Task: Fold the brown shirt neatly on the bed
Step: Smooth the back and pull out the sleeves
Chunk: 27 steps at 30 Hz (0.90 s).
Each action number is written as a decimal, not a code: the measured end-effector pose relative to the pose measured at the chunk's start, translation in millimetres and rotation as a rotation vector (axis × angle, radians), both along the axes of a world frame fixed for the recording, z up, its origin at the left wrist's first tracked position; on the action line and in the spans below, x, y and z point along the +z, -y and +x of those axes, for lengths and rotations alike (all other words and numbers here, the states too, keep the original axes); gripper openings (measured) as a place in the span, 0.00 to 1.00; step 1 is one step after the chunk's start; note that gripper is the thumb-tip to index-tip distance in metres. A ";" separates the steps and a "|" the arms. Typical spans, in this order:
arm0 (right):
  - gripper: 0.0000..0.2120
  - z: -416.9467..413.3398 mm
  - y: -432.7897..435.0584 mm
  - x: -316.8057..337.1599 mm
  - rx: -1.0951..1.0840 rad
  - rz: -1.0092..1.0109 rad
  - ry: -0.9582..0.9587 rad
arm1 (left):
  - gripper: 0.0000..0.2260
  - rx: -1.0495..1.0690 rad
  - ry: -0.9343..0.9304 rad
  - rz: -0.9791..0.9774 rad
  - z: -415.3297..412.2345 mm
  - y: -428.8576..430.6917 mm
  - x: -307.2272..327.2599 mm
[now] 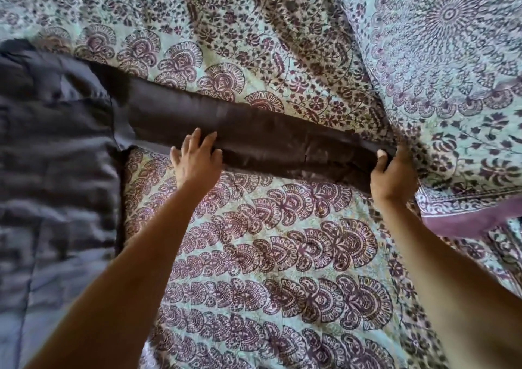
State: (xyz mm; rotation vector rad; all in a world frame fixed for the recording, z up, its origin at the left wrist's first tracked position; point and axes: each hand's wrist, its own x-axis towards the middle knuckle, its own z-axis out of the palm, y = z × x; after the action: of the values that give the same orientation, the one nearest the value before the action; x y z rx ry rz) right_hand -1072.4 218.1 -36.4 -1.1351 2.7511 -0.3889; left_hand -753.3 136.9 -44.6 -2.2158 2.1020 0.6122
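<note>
The folding seems to be only just beginning: the left hand (195, 161) is pressing flat-fingered on the brown shirt (56, 148)'s outstretched sleeve (268, 135) while the right hand (392, 178) is pinching its cuff (377, 147).

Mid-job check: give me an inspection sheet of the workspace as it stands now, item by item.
Surface: bed under a floral print cover; the shirt lies on it.
Job's things: brown shirt, body wrinkled at the left; one sleeve stretched out flat to the right, not yet folded in.
Clutter: patterned pillow at the upper right, close to the sleeve's end.
Hands: left hand lies flat on the sleeve; right hand grips the sleeve's end.
Cables: nothing seen.
Surroundings: nothing seen beyond the bed.
</note>
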 end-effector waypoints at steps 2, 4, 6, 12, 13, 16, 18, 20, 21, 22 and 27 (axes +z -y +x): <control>0.20 0.6 6.1 -3.7 -0.031 -0.004 -0.007 | 0.23 -0.081 0.015 0.060 -1.9 -0.6 -7.6; 0.19 1.2 15.2 -4.3 -0.076 0.003 -0.012 | 0.24 -0.179 0.023 0.085 -1.0 -4.0 -18.2; 0.18 1.7 23.3 -2.3 -0.094 0.007 -0.023 | 0.25 -0.220 -0.018 0.097 1.7 -6.4 -24.9; 0.18 0.1 48.8 -5.7 -0.190 0.012 -0.041 | 0.21 -0.207 -0.309 -0.047 30.5 11.7 -6.5; 0.19 3.5 50.9 -9.3 -0.211 0.016 -0.068 | 0.21 -0.181 -0.320 -0.104 39.7 15.8 -3.4; 0.27 35.5 59.3 -10.2 -0.161 0.013 -0.133 | 0.16 -0.083 -0.305 -0.253 73.1 33.8 -1.9; 0.27 75.5 74.4 -9.1 0.047 -0.016 -0.121 | 0.13 0.015 -0.265 -0.307 95.4 51.5 -0.1; 0.22 123.7 96.7 -9.9 0.315 -0.072 -0.103 | 0.14 0.100 -0.190 -0.317 114.5 74.5 3.9; 0.18 145.5 108.0 -12.1 0.429 -0.088 -0.084 | 0.15 0.140 -0.159 -0.309 121.8 86.1 6.3; 0.17 169.2 120.8 -13.6 0.508 -0.085 -0.053 | 0.16 0.180 -0.127 -0.298 130.8 100.2 8.0; 0.16 254.5 173.6 -18.0 0.628 0.002 0.048 | 0.22 0.217 0.001 -0.224 163.9 166.1 8.9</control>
State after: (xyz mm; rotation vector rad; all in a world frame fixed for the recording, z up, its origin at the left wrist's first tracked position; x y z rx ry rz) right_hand -817.9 44.4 -54.4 -1.8558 2.1846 -0.3181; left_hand -589.4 -29.2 -35.7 -2.5872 2.0355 0.4002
